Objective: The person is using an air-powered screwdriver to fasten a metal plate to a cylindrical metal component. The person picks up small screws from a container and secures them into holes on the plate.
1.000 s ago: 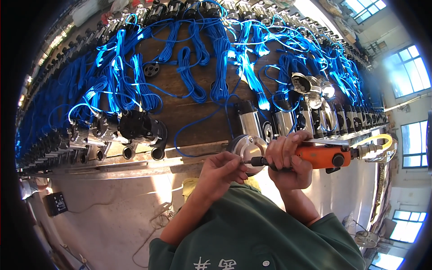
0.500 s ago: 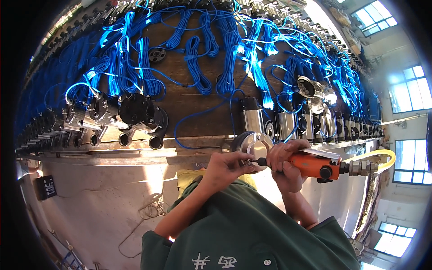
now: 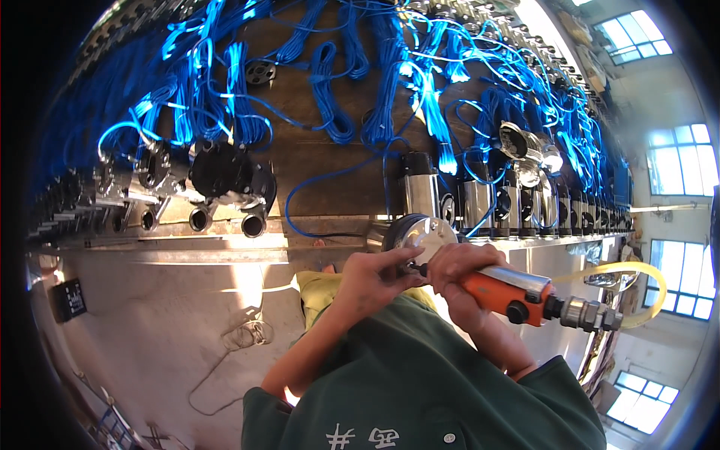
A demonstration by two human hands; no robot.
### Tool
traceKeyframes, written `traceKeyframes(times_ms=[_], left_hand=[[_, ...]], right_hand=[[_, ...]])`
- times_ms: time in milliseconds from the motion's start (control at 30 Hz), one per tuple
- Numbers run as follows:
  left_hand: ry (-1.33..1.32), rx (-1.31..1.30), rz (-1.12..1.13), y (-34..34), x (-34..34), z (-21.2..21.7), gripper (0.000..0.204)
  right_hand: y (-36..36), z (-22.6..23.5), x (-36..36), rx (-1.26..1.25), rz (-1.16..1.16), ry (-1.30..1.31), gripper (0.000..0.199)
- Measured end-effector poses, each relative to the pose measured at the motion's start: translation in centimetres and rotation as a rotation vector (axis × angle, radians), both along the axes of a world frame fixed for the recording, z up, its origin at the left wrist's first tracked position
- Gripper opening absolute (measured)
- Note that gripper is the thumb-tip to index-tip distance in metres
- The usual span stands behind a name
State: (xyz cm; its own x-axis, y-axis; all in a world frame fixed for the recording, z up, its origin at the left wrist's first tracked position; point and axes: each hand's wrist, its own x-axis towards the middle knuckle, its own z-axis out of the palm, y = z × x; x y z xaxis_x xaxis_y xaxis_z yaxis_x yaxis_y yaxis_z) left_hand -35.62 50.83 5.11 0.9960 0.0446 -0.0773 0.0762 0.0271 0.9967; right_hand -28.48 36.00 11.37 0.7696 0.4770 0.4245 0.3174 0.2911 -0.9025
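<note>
My right hand (image 3: 463, 280) is wrapped round an orange and silver pneumatic screwdriver (image 3: 504, 296), its hose end pointing right and slightly toward me. Its dark bit reaches left to the pinched fingers of my left hand (image 3: 379, 283). Whatever small piece those fingertips hold is too small and too covered to make out. Just beyond both hands lies a cylindrical motor (image 3: 425, 235) with a round silver end face turned toward me, at the bench's near edge. My fingers cover the lower part of that face.
Upright steel motors (image 3: 420, 193) line the bench edge to the right. Black pump housings (image 3: 225, 176) with pipe outlets stand at the left. Bundles of blue cable (image 3: 330, 97) spread over the wooden bench (image 3: 315, 176). A yellow air hose (image 3: 660, 289) loops from the screwdriver.
The screwdriver has swung so its hose end sits lower, and its front has moved left, closer to my left fingers. My left hand keeps its pinch. The whole view has shifted slightly.
</note>
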Motion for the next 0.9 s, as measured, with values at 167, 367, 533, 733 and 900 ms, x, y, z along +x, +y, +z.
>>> traceKeyframes(times_ms=[167,367,533,733,900], left_hand=[[0.035,0.141,0.002,-0.9,0.5,1.5,0.044],[-0.172,0.559,0.231,-3.2,1.4,4.5,0.035],[-0.199,1.149,-0.046,-9.3,4.6,8.3,0.087],[0.011,1.459,-0.157,-11.8,6.1,7.3,0.087],[-0.003,1.339,-0.197,-9.1,6.3,8.2,0.076]], right_hand=[[-1.5,8.3,1.2,-0.34,0.052,0.114,0.024],[-10.1,5.5,4.0,0.493,-0.335,0.541,0.041],[-23.0,-7.4,16.0,0.164,-0.932,0.337,0.022],[-30.2,-23.0,21.7,0.162,-0.702,1.295,0.019],[-28.4,-18.1,19.8,0.47,-0.643,1.545,0.009]])
